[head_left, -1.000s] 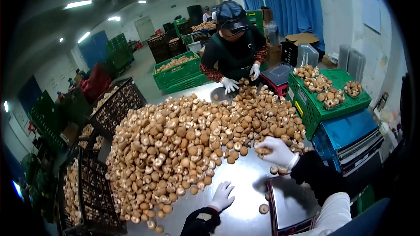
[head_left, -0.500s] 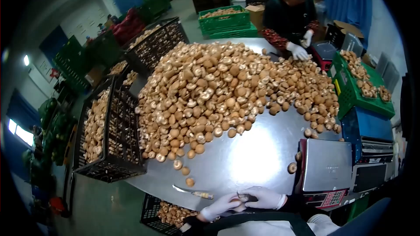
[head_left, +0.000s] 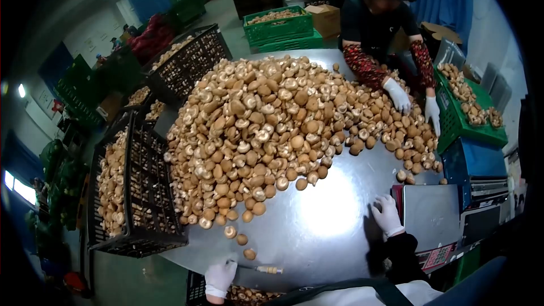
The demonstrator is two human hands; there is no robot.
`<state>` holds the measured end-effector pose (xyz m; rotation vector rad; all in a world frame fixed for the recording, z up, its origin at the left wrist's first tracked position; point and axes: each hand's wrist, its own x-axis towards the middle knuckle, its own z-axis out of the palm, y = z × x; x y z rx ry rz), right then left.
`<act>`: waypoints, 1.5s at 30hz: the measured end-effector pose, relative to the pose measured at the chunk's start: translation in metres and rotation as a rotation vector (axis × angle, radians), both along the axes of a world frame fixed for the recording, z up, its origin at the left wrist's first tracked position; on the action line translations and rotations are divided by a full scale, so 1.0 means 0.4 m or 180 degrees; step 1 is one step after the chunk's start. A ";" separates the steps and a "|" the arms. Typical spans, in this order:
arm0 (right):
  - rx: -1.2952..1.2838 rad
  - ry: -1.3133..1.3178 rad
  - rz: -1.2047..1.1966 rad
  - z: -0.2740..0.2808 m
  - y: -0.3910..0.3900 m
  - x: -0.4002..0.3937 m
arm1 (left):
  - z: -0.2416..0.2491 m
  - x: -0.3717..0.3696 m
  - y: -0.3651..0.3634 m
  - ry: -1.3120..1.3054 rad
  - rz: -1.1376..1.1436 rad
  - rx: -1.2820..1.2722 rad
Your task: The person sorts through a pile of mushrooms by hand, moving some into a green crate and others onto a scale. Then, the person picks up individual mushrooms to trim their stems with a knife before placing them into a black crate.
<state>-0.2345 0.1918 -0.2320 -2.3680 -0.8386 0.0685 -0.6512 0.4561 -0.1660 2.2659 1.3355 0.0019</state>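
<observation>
My left hand (head_left: 220,278), white-gloved, is at the near left table edge, above a black crate (head_left: 196,288) of mushrooms. Its fingers are drawn together, and whatever they hold is hidden. Beside those fingertips lies a knife (head_left: 268,270) with a pale handle; its curved blade points towards my hand. My right hand (head_left: 387,216), also gloved, rests by the left edge of a scale (head_left: 432,213), its fingers apart and slightly bent. Anything beneath its palm is hidden. Several loose mushrooms (head_left: 242,239) lie between the knife and a large mushroom heap (head_left: 255,130).
Across the table, a person's two gloved hands (head_left: 399,96) touch the mushrooms. A black crate of mushrooms (head_left: 136,192) stands against the left side. A green crate (head_left: 453,107) and another scale (head_left: 480,224) are at the right. Bare metal tabletop (head_left: 277,221) shows in front.
My hands were together on a mushroom at the near edge; now the left is out left and the right is by the scale. The other person's hands moved forward over the mushrooms.
</observation>
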 end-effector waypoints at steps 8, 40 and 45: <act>0.1050 -0.0004 0.0500 0.065 0.356 0.229 | -0.045 0.675 0.165 -0.1975 -0.1354 0.0771; -0.0864 -0.0745 0.1223 -0.034 0.480 0.017 | -0.214 0.724 0.041 -0.0222 -0.1879 0.1198; -0.0311 -0.0559 0.1738 0.015 0.311 -0.041 | -0.211 0.580 -0.068 -0.0952 -0.2430 0.0967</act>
